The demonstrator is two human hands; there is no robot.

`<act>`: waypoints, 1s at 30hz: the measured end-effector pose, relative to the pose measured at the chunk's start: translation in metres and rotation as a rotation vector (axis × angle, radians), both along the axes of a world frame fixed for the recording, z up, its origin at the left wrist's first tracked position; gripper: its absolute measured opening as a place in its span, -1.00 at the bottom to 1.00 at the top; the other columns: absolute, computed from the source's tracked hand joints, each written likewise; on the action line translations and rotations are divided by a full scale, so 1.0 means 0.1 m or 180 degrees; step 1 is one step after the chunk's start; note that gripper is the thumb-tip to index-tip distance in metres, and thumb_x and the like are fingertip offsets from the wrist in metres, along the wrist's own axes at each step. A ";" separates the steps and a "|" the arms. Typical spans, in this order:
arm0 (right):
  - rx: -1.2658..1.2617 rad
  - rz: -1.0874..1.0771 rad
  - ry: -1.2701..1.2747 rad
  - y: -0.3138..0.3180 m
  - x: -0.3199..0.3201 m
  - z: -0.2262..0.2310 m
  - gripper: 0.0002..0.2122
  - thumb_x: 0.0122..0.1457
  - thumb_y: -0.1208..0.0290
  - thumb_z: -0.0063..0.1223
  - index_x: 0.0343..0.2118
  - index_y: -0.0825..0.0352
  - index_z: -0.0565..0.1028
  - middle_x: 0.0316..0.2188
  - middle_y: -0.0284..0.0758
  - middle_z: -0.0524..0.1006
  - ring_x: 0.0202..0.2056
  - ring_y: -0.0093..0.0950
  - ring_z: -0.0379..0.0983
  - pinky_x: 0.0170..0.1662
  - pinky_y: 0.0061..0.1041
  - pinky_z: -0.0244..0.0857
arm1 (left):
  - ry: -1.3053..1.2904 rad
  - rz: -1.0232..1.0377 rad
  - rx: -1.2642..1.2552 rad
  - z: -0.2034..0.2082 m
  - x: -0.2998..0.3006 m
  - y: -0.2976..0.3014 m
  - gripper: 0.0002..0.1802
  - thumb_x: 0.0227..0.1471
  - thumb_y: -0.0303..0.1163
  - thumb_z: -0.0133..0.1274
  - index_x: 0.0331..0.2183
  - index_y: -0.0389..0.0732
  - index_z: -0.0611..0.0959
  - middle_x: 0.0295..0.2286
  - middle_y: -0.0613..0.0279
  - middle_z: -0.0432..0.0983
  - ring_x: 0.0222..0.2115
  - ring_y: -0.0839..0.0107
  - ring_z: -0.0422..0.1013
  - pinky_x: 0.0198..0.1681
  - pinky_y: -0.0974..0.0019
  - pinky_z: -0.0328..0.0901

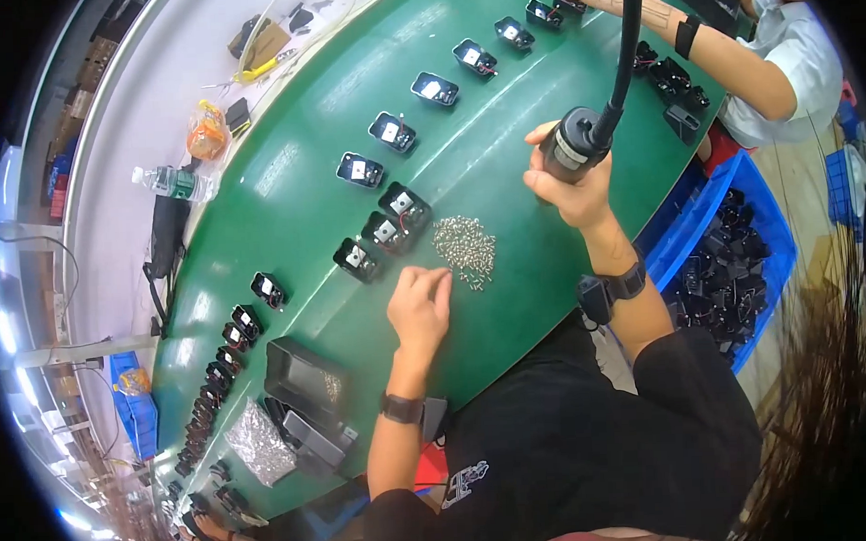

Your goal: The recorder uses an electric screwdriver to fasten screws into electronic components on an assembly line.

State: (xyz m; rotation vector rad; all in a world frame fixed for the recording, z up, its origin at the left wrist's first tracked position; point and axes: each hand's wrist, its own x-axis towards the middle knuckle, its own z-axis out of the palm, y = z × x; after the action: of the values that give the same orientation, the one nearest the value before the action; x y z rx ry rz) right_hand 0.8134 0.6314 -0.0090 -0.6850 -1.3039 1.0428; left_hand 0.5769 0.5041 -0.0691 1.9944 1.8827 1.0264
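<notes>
My right hand (583,191) is wrapped round a black electric screwdriver (570,149), held up above the green table, with a thick black cable rising from its top. My left hand (420,307) has thumb and fingers pinched together at the left edge of a loose pile of small silvery screws (466,252). Whatever the pinch holds is too small to make out. Just beyond that hand, three open black housings stand side by side; the nearest housing (356,261) has a white part and wires inside, as does the rightmost housing (405,207).
More black housings (361,169) run in a line along the green table (510,296). At left lie a black tray (308,375) and a clear plastic bag (260,442). A blue crate (780,244) of black parts stands at right. A co-worker's arm (711,51) reaches in at upper right.
</notes>
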 end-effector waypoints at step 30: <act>0.0237 0.1840 0.1537 -0.64 -1.25 0.59 -0.65 0.07 0.50 0.10 -0.11 0.20 0.24 -0.52 -0.38 0.37 -0.48 -0.49 0.37 -0.25 -0.35 0.29 | -0.6602 -0.0265 -0.1023 0.40 -0.45 -0.22 -0.82 0.21 -0.31 0.01 -0.37 -0.22 0.53 -0.57 0.28 0.45 -0.69 0.55 0.29 -0.63 0.53 0.15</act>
State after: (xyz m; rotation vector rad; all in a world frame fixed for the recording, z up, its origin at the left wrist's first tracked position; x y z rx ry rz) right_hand 0.6883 0.5672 0.0503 0.0292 -1.1193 1.5020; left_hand 0.5322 0.4820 -0.0292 0.1027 0.5558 1.4797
